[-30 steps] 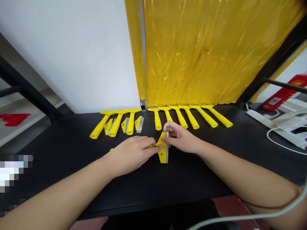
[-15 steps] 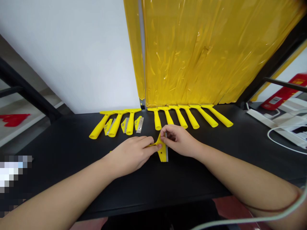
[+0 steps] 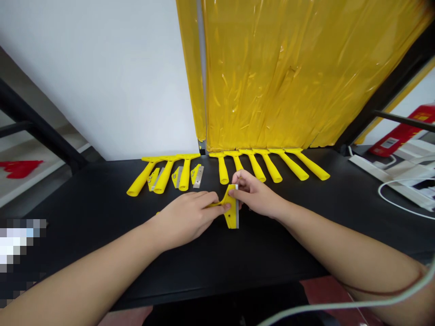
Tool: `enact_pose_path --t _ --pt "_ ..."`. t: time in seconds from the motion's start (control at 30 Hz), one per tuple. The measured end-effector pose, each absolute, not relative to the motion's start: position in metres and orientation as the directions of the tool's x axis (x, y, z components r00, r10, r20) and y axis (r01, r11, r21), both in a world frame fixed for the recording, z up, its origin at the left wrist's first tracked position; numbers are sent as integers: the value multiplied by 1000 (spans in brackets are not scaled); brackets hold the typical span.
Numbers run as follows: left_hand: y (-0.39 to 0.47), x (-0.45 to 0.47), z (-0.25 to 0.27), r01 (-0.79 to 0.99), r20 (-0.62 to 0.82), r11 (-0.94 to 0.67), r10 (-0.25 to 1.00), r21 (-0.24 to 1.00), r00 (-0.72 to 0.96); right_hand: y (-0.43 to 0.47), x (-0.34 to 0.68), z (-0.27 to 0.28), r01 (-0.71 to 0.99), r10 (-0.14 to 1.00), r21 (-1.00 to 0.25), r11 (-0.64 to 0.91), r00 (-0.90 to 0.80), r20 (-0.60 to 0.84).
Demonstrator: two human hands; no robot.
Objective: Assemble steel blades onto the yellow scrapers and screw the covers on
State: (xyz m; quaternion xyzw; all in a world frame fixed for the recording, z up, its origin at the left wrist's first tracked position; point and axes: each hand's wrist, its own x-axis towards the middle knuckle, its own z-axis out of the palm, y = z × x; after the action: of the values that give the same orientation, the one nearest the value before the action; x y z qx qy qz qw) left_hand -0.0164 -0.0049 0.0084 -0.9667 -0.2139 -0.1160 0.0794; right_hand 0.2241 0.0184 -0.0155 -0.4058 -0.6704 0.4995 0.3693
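Observation:
A yellow scraper point(image 3: 231, 217) with a metal blade along its right edge is held above the black table. My left hand point(image 3: 192, 217) is closed round its handle, with the thumb on the head. The fingers of my right hand point(image 3: 253, 192) pinch the upper part of the head by the blade; whatever lies behind it is hidden. Behind my left hand, three yellow handles point(image 3: 139, 179) lie in a row, with three small yellow plates with metal blades point(image 3: 197, 175) among them. Several more yellow handles point(image 3: 312, 165) lie behind my right hand.
The black table point(image 3: 204, 267) ends at a front edge near me. White and yellow wrapped panels point(image 3: 258, 81) stand along its back. At the right are a white power strip point(image 3: 390, 181), cables and a red package point(image 3: 403, 131). A pale cable point(image 3: 340, 310) crosses my right forearm.
My right hand has shifted slightly right and its thumb now lies on the front of the scraper head, leaving more of the head's top visible. My left hand keeps its hold.

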Motion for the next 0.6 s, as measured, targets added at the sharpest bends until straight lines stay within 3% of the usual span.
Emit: enact_pose_path --t 0.07,0.17,0.27,0.37,0.6 --pt "-4 -17 9 433 261 -898 400 -82 879 20 232 -9 293 917 -922 251 -378 130" --pt "-3 -19 9 446 273 -894 416 -53 867 21 252 4 552 895 -728 406 -399 197" --pt "-1 -19 9 461 283 -886 432 -42 856 21 270 14 747 884 -537 392 -467 -5" --pt "0 -20 8 469 276 -882 442 -39 854 19 276 18 807 856 -440 394 -497 -145" --pt "0 -21 7 482 261 -876 458 -29 849 15 266 15 823 845 -389 414 -506 -173"
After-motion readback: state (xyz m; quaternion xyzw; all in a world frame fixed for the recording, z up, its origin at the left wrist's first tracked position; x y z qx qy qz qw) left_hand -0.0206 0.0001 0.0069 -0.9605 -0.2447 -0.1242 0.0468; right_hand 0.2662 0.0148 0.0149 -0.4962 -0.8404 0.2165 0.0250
